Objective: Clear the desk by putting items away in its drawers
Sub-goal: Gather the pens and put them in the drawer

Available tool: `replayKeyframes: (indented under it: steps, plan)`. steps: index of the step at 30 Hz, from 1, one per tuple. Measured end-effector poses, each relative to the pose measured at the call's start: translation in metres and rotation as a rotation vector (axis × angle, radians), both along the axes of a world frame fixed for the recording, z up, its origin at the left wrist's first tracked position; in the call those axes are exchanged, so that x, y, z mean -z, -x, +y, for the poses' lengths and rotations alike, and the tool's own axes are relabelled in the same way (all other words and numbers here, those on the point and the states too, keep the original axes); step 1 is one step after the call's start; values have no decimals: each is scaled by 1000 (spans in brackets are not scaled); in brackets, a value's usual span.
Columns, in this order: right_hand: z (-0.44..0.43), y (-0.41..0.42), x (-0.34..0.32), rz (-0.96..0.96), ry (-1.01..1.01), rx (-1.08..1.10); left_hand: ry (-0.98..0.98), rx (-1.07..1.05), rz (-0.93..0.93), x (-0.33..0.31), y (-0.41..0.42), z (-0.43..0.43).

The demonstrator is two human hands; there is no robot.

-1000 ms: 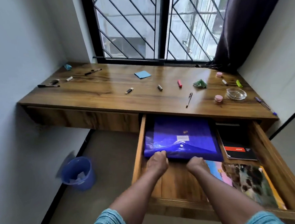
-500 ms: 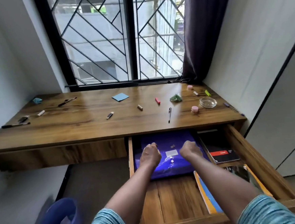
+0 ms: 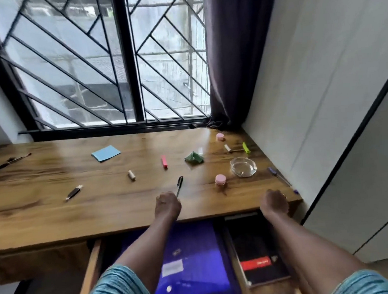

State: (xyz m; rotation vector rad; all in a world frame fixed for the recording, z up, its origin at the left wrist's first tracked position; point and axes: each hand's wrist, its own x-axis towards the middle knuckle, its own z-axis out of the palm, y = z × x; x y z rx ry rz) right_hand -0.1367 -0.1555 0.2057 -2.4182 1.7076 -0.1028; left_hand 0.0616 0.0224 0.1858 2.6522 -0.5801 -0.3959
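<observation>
Left hand point(image 3: 167, 205) and right hand point(image 3: 274, 202) hovering over desk point(image 3: 53, 204) edge, drawer point(image 3: 91, 271) open.
Right curling empty; left curling at pen point(image 3: 180, 185), grip unclear.

I note a wide bare stretch of the wooden desk top point(image 3: 43, 219) at near left. Near centre, a black pen point(image 3: 179, 185) lies just beyond the left hand point(image 3: 167, 205); a pink round cap point(image 3: 220, 179) and clear glass dish point(image 3: 243, 167) obstruct the right, with a passable gap between pen and cap.
</observation>
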Motion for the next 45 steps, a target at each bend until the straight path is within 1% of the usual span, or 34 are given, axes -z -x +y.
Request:
replayKeyframes:
  steps: [3, 6, 9, 13, 16, 20, 23, 25, 29, 31, 36, 39, 43, 45]
  plan:
    - [-52, -3, 2, -40, -17, -22, -29, -84, 8, 7, -13, -33]
    - [-88, -6, 7, -93, -54, 41, -72, -177, 52, 15, -17, -53]
    - [-111, -6, 16, -52, -28, 30, -60, -258, 67, 22, -20, -63]
    - [-125, -12, 28, 18, -25, 15, -56, -246, -18, 24, -19, -68]
    - [-125, -17, 30, -18, -11, 45, -58, -215, -45, 22, -16, -66]
    - [-111, -14, 28, -146, -61, 77, -2, -229, 24, 14, -3, -55]
    - [-85, -11, 35, -210, -54, 83, 84, -266, 119, 8, 13, -39]
    - [-59, -9, 36, -232, 6, 40, 145, -261, 170, 3, 24, -22]
    - [9, -4, 38, -277, 110, -82, 167, -249, 198, -3, 53, 22]
    - [54, 0, 39, -306, 104, -136, 158, -233, 220, 1, 73, 53]
    - [170, 20, 56, -239, -78, -251, 87, -258, 299, 38, 128, 134]
    - [231, 39, 76, -172, -257, -319, 39, -268, 389, 74, 160, 174]
    - [292, 65, 105, -93, -481, -311, 25, -327, 517, 125, 184, 205]
    - [306, 73, 115, -63, -542, -283, 39, -339, 550, 114, 201, 214]
